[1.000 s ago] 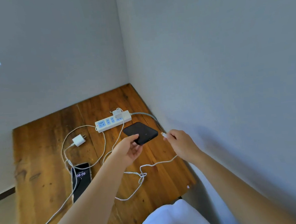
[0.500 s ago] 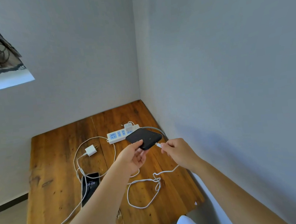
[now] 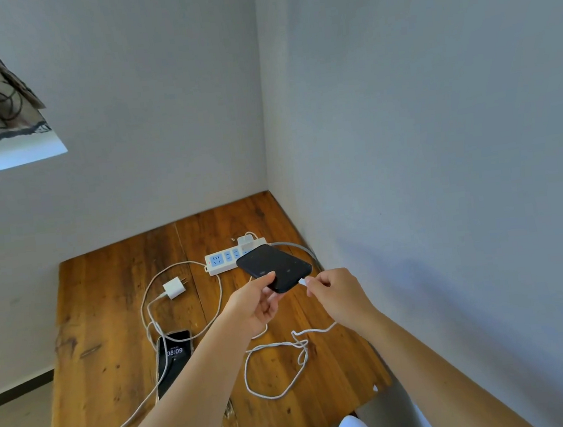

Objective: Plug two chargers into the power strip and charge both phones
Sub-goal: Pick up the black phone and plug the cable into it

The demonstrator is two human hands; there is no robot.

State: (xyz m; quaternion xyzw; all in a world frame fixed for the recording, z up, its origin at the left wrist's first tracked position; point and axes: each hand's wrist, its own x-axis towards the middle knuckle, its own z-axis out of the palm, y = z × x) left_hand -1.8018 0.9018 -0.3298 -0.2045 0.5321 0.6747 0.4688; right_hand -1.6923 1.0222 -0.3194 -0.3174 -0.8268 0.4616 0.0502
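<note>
Left hand grips the black phone above the counter. Right hand pinches the white cable plug right at the phone's edge.

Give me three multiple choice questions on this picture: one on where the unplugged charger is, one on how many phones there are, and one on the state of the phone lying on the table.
1. Where is the unplugged white charger?
A. On the table, left of the power strip
B. Plugged into the wall
C. On the floor

2. How many phones show?
A. One
B. Two
C. Three

3. The phone lying on the table is:
A. screen dark
B. screen lit
C. face down

Answers:
1. A, its prongs are bare beside the strip.
2. B, one lies flat and the left hand holds the dark phone.
3. B, it shows 08:09.
</note>
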